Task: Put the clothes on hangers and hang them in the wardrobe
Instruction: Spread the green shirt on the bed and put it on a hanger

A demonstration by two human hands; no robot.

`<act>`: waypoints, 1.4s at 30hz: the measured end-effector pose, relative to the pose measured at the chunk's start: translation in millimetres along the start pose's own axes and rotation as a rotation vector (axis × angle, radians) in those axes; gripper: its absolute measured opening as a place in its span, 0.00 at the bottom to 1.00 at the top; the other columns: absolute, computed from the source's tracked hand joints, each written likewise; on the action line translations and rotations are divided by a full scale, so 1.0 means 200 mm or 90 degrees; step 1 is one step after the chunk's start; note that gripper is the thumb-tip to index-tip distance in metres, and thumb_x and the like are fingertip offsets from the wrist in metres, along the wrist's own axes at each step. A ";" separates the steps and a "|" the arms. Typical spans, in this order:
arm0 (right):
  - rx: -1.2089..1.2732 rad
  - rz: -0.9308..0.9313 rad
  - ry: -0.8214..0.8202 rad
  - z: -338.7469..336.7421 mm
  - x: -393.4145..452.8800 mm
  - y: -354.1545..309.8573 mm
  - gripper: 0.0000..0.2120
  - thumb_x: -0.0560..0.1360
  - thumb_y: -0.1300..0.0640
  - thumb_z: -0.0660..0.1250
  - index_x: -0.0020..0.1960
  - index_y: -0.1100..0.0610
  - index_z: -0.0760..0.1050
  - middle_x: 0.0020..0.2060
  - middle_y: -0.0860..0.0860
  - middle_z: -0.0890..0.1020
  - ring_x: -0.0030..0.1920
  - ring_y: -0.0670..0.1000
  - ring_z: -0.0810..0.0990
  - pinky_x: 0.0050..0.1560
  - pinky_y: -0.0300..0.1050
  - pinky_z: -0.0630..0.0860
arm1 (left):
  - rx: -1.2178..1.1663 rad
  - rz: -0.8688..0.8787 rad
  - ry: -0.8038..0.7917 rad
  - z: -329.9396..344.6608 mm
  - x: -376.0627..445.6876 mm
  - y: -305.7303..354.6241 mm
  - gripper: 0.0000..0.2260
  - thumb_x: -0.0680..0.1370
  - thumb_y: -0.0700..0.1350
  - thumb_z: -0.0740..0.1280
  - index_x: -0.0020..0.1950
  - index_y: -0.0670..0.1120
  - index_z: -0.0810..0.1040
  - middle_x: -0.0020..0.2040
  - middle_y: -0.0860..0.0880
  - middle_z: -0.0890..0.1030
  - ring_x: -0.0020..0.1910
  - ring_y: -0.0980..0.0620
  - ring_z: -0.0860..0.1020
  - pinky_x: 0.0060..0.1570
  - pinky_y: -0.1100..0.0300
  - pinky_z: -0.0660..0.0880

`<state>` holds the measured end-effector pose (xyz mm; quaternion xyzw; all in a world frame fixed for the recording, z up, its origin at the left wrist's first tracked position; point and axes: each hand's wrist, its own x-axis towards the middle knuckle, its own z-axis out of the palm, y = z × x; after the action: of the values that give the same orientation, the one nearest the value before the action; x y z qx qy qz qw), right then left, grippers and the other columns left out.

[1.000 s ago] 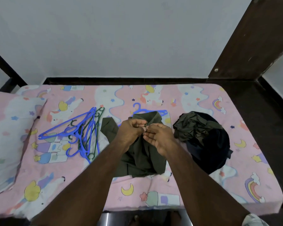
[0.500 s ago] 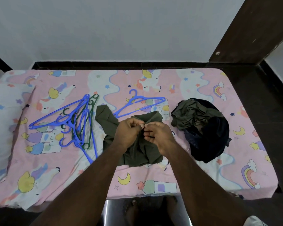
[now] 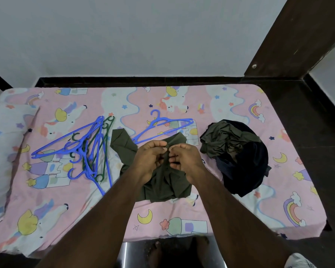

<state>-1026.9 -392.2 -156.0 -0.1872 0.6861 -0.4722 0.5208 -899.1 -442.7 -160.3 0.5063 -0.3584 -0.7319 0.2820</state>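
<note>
An olive-green shirt (image 3: 162,182) lies crumpled in the middle of the pink bed (image 3: 240,215). My left hand (image 3: 150,158) and my right hand (image 3: 184,158) meet over its upper part, and both pinch the fabric near the collar with fingertips together. A single blue hanger (image 3: 162,127) lies just beyond the shirt, its lower edge tucked under the cloth. A heap of several blue and green hangers (image 3: 85,149) lies to the left. A pile of dark clothes (image 3: 238,153), olive on top and navy below, sits to the right.
A white patterned pillow (image 3: 2,151) lies at the bed's left end. A grey wall (image 3: 143,35) rises behind the bed and a dark wooden post (image 3: 290,35) stands at the back right. Dark floor lies to the right.
The view has tilted, so the bed sits lower and then higher in frame. The single blue hanger now shows fully beyond the shirt. Both hands keep pinching the shirt's collar area.
</note>
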 end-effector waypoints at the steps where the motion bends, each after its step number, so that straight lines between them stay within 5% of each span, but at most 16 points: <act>1: -0.006 -0.015 -0.001 0.00 0.00 0.00 0.06 0.77 0.62 0.68 0.43 0.56 0.81 0.37 0.53 0.84 0.38 0.52 0.81 0.42 0.46 0.81 | -0.010 0.001 0.002 0.00 0.00 0.00 0.07 0.78 0.35 0.68 0.52 0.45 0.82 0.42 0.45 0.82 0.42 0.50 0.79 0.42 0.59 0.78; 4: -0.091 -0.125 -0.018 0.00 0.00 0.03 0.04 0.74 0.57 0.74 0.46 0.51 0.80 0.40 0.49 0.83 0.42 0.50 0.81 0.46 0.46 0.80 | -0.048 0.007 0.032 0.00 0.01 0.03 0.06 0.77 0.36 0.70 0.51 0.45 0.81 0.41 0.46 0.82 0.42 0.49 0.80 0.46 0.54 0.79; 8: -0.292 -0.217 0.012 0.03 0.00 0.07 0.20 0.66 0.51 0.81 0.47 0.50 0.71 0.39 0.44 0.77 0.39 0.44 0.75 0.42 0.42 0.75 | -0.059 0.016 0.041 0.03 0.00 0.11 0.06 0.77 0.35 0.71 0.50 0.45 0.79 0.43 0.44 0.82 0.39 0.48 0.78 0.31 0.59 0.71; 11: -0.339 -0.251 0.025 0.05 0.00 0.03 0.14 0.71 0.50 0.77 0.46 0.52 0.73 0.36 0.44 0.78 0.37 0.45 0.75 0.39 0.42 0.71 | -0.074 0.027 0.005 0.03 -0.02 0.18 0.06 0.77 0.36 0.72 0.50 0.45 0.79 0.45 0.45 0.83 0.42 0.48 0.80 0.35 0.57 0.74; 15: -0.176 -0.194 0.045 0.04 0.05 -0.03 0.04 0.76 0.57 0.72 0.43 0.56 0.80 0.34 0.52 0.82 0.36 0.54 0.78 0.40 0.49 0.75 | 0.013 0.097 0.010 -0.02 0.00 0.17 0.05 0.77 0.37 0.72 0.48 0.45 0.79 0.42 0.48 0.83 0.44 0.51 0.82 0.50 0.55 0.80; 18: 0.003 -0.071 -0.012 0.01 0.04 -0.11 0.04 0.76 0.57 0.71 0.48 0.58 0.82 0.43 0.60 0.85 0.42 0.57 0.82 0.44 0.54 0.77 | 0.237 0.172 0.037 -0.05 0.01 0.09 0.04 0.75 0.39 0.74 0.46 0.45 0.81 0.37 0.53 0.80 0.37 0.56 0.77 0.45 0.58 0.76; 21: 0.117 -0.002 -0.082 -0.02 0.02 -0.19 0.08 0.79 0.61 0.68 0.57 0.61 0.80 0.52 0.61 0.85 0.48 0.58 0.83 0.55 0.62 0.79 | 0.265 0.189 0.009 -0.04 0.00 0.04 0.07 0.75 0.38 0.75 0.49 0.46 0.79 0.41 0.51 0.81 0.39 0.57 0.78 0.45 0.59 0.76; 28: 0.210 -0.039 -0.143 -0.03 -0.03 -0.20 0.15 0.75 0.72 0.67 0.60 0.64 0.77 0.51 0.59 0.85 0.51 0.56 0.83 0.54 0.50 0.80 | 0.174 0.172 0.063 0.01 -0.01 0.06 0.07 0.77 0.37 0.73 0.51 0.45 0.77 0.37 0.48 0.80 0.36 0.52 0.78 0.39 0.58 0.77; 33: -0.228 -0.274 0.115 -0.01 -0.04 -0.12 0.11 0.70 0.56 0.79 0.47 0.53 0.79 0.38 0.46 0.80 0.39 0.45 0.79 0.44 0.40 0.77 | 0.111 0.158 0.110 0.03 -0.04 0.08 0.08 0.77 0.36 0.72 0.54 0.43 0.77 0.40 0.47 0.81 0.37 0.52 0.78 0.37 0.62 0.77; 39: -0.356 -0.230 0.035 -0.02 -0.03 -0.09 0.18 0.68 0.49 0.80 0.53 0.55 0.82 0.44 0.48 0.84 0.46 0.48 0.82 0.51 0.47 0.81 | 0.051 0.133 0.074 0.02 -0.06 0.09 0.06 0.78 0.36 0.71 0.52 0.44 0.77 0.41 0.47 0.82 0.41 0.50 0.79 0.41 0.58 0.78; 42: -0.343 -0.248 0.047 -0.02 -0.04 -0.09 0.05 0.72 0.54 0.76 0.46 0.54 0.84 0.37 0.45 0.83 0.38 0.49 0.82 0.48 0.53 0.82 | 0.040 0.134 0.069 0.01 -0.07 0.10 0.06 0.79 0.36 0.69 0.51 0.46 0.76 0.40 0.48 0.79 0.39 0.51 0.77 0.41 0.58 0.77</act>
<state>-1032.8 -393.6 -136.3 -0.4286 0.7560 -0.3711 0.3273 -895.8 -442.3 -136.3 0.5135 -0.4164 -0.6583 0.3600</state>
